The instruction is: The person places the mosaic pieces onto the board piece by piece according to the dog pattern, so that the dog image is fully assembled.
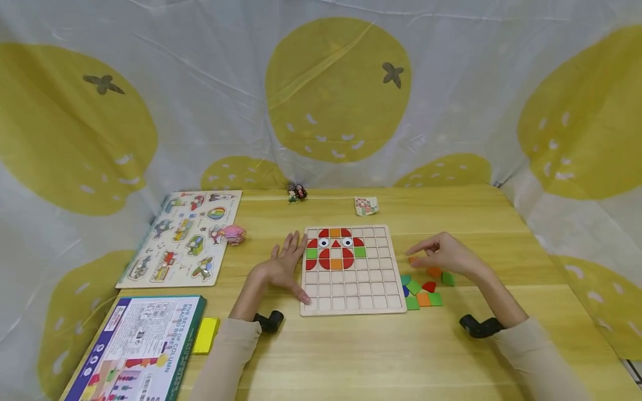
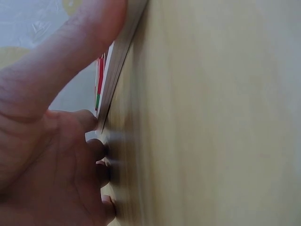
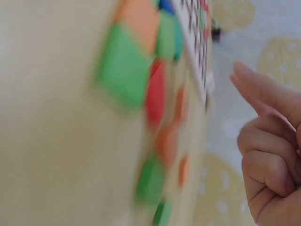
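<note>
A wooden grid board (image 1: 346,289) lies at mid-table, with red, orange and green pieces and two round eye pieces forming a face in its upper left. My left hand (image 1: 283,264) rests at the board's left side, fingers spread; its thumb (image 2: 61,56) lies along the board's edge (image 2: 117,61). To the right of the board, my right hand (image 1: 448,255) hovers over loose pieces, with index finger and thumb extended and apart. Between these fingertips nothing shows held in the right wrist view. Beneath them lies an orange piece (image 1: 412,259), near a red piece (image 1: 428,287) and several green pieces (image 3: 124,68).
At left is a picture puzzle board (image 1: 165,234) with a pink toy (image 1: 233,234) at its edge. Nearer stand a boxed set (image 1: 135,345) and a yellow block (image 1: 205,336). Small figurines (image 1: 296,192) and a patterned card (image 1: 366,206) sit toward the back.
</note>
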Motion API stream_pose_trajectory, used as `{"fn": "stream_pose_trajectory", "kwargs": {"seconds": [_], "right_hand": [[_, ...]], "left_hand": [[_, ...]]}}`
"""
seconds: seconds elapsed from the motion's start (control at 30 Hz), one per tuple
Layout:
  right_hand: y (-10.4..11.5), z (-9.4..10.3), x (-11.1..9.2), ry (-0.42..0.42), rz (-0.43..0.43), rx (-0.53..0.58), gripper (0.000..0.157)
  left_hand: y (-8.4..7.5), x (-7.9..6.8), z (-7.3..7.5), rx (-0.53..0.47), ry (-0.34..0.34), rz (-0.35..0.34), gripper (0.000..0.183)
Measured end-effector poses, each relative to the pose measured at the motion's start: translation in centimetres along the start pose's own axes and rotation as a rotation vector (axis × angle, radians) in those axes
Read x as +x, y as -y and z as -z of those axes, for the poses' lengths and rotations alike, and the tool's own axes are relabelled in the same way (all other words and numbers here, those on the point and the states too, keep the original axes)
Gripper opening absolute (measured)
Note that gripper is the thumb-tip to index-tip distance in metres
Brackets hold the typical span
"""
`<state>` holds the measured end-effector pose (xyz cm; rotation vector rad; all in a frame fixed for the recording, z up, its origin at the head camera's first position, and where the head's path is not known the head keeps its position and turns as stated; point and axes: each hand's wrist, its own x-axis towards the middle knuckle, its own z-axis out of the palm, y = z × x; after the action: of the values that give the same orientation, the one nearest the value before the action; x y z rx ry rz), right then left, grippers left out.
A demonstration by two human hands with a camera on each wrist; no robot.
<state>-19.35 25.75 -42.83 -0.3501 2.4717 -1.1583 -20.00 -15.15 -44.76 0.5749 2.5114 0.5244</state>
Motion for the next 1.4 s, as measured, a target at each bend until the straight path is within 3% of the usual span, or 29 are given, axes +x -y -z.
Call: {"fn": "stream_pose_trajectory", "kwargs": {"seconds": [0.13, 0.23, 0.43, 0.7, 0.97, 1.13, 1.4], "right_hand": [[-2.0, 0.8, -2.9, 0.063, -0.023, 0.024, 0.034], [-2.9, 0.7, -3.5, 0.092, -0.024, 0.049, 0.034], [-3.6, -0.1, -2.6, 0.089, -0.043, 0.06, 0.025], [-3.3, -0.4, -2.0, -0.04, -0.122, -0.002, 0.03], [-3.0, -0.2, -1.8, -0.009, -0.039, -0.038, 0.028], [-2.9, 0.1, -2.0, -0.07, -0.106, -0.053, 0.03], [-2.4, -0.4, -1.6, -0.041, -0.12, -0.006, 0.034]], "left_hand": [[0.2, -0.1, 0.2, 0.015, 0.013, 0.012, 0.148], [0.4, -0.1, 0.3, 0.026, 0.011, 0.017, 0.148], [0.6, 0.1, 0.0, 0.029, 0.004, -0.006, 0.147], [0.4, 0.2, -0.5, 0.025, 0.015, -0.002, 0.149], [0.1, 0.2, -0.1, 0.02, 0.011, 0.009, 0.148], [0.1, 0.1, -0.1, 0.023, 0.016, 0.005, 0.148], [-0.1, -0.1, 0.1, 0.012, 0.016, 0.011, 0.147]]}}
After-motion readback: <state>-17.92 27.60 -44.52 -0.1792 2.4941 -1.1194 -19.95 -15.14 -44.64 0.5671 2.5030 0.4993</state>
